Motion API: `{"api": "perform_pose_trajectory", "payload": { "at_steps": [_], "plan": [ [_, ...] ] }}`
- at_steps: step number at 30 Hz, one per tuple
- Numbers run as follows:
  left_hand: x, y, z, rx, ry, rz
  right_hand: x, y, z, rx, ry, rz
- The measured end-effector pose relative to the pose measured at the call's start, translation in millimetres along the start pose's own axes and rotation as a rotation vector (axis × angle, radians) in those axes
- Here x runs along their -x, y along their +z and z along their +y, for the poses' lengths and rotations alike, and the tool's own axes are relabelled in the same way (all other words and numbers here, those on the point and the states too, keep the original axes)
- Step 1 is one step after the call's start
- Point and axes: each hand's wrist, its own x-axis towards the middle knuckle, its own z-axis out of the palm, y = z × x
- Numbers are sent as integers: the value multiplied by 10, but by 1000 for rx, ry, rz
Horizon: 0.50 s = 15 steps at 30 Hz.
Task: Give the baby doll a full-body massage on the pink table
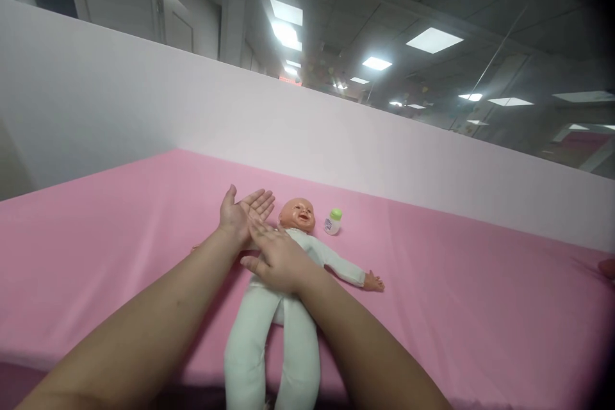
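A baby doll point(298, 346) in a pale suit lies on its back on a pink cloth, its head toward the wall and one arm stretched out to the right. Palm up, my left hand point(245, 211) is beside the doll's head with its fingers spread and nothing in it. My right hand point(278, 256) is over the doll's chest, palm down, fingers extended, its fingertips at the palm of my left hand. Just right of the doll's head stands a small clear bottle point(331, 224) with a green cap.
The pink-covered table point(446, 295) reaches back to a low white wall point(288, 128). A small reddish object point(607, 268) is at the far right edge. Beyond the wall are a doorway, glass and ceiling lights.
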Motion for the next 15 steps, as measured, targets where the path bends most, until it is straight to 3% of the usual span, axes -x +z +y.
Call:
{"api": "perform_pose_trajectory", "payload": {
  "at_steps": [4, 10, 15],
  "plan": [
    [76, 71, -144, -25, -88, -54, 10, 7, -68, -37, -58, 6],
    [225, 236, -346, -25, -264, -184, 13, 5, 60, 43, 110, 120],
    [130, 126, -189, -5, -169, -116, 0, 21, 136, 92, 191, 106]
  ]
}}
